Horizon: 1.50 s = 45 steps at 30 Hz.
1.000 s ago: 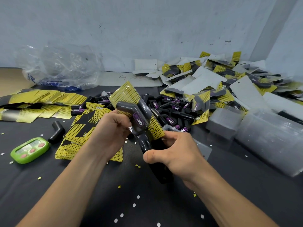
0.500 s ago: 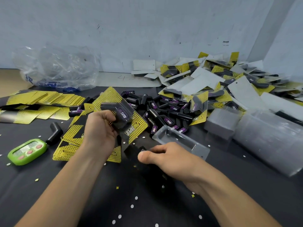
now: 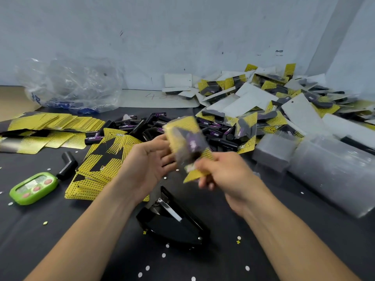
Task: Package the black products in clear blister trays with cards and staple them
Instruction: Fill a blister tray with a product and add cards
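While the right hand (image 3: 227,175) pinches the blurred carded pack (image 3: 188,142) by its lower end, the left hand (image 3: 150,159) lays relaxed, open fingers against it, above the stapler (image 3: 172,222).

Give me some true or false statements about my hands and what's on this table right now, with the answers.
1. The right hand grips the carded pack. True.
2. The left hand holds the stapler. False: the stapler lies on the black table below both hands, and the left hand is open.
3. The green timer sits to the right of the hands. False: it sits at the left.
4. Finished packs are piled at the far right by the wall. True.
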Motion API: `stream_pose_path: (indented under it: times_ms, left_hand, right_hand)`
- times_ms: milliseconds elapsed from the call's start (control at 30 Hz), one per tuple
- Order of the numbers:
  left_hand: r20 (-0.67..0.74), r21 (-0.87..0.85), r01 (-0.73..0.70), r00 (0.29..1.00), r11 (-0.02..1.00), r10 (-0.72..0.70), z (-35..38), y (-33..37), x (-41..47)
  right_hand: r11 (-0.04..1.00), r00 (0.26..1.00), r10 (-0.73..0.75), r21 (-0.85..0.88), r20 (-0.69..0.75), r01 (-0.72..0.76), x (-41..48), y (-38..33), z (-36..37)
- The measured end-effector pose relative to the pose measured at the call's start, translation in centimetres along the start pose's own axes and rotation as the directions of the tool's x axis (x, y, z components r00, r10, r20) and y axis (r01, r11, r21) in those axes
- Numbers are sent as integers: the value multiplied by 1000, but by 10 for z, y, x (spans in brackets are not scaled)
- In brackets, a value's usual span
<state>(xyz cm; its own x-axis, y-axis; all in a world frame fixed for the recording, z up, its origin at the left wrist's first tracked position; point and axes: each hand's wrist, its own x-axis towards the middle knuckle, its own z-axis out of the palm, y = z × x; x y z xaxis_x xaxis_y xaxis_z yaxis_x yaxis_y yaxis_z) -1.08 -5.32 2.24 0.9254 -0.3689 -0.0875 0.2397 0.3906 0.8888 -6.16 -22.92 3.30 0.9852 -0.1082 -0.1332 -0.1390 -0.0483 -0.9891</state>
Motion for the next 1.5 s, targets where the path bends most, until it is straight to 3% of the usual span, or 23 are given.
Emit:
stream_pose_path:
  times_ms: [100, 167, 233, 300, 333, 400, 467, 533, 600, 700, 733, 867, 967, 1267, 1500]
  left_hand:
    - [-114, -81, -41, 993, 996, 32, -3, 2, 4]
    - [-153, -30, -91, 984, 995, 85, -3, 2, 4]
    - [-211, 66, -160, 962, 985, 170, -4, 0, 5]
    - [-284, 197, -195, 927, 961, 246, -5, 0, 6]
    - [-315, 269, -193, 908, 944, 276, -6, -1, 7]
    - [-353, 395, -170, 880, 903, 320, -8, -5, 11]
    - [-361, 469, -134, 873, 873, 328, -7, -9, 12]
    - [-339, 513, -106, 887, 852, 315, -6, -11, 13]
    - [-295, 540, -103, 906, 835, 303, -5, -12, 13]
    - [-186, 509, -118, 952, 852, 243, -2, -13, 10]
    - [-135, 499, -115, 969, 859, 209, 0, -13, 8]
    - [-2, 459, -94, 994, 883, 107, 7, -18, 4]
    - [-7, 402, -86, 995, 911, 98, 7, -19, 4]
    - [100, 290, -57, 995, 955, 29, 0, -16, 5]
    - [33, 277, -60, 998, 959, 53, -4, -17, 10]
  right_hand:
    - [871, 976, 19, 483, -215, 89, 13, -15, -22]
    - [837, 971, 14, 534, -240, 120, 21, -16, -39]
    - [953, 953, 5, 289, -304, 87, 23, -10, -47]
    - [986, 931, -118, -156, -345, 67, 22, -4, -46]
    - [913, 927, -205, -402, -315, 65, 21, -2, -45]
    - [656, 960, -247, -752, -133, 65, 16, 1, -43]
    - [394, 994, -108, -916, 28, 69, 12, 6, -41]
    - [308, 997, -69, -949, 46, 65, 9, 10, -38]
    - [347, 986, -165, -935, 20, 77, 9, 12, -39]
    - [588, 963, -263, -801, -59, 112, 10, 9, -38]
    - [623, 953, -295, -770, -72, 134, 10, 9, -36]
    - [611, 919, -393, -754, -25, 241, 8, 13, -22]
    - [624, 927, -375, -732, 30, 276, 6, 15, -17]
    - [812, 958, -287, -528, 12, 250, 4, 15, -20]
    - [972, 982, -153, -164, 114, 171, 1, 13, -17]
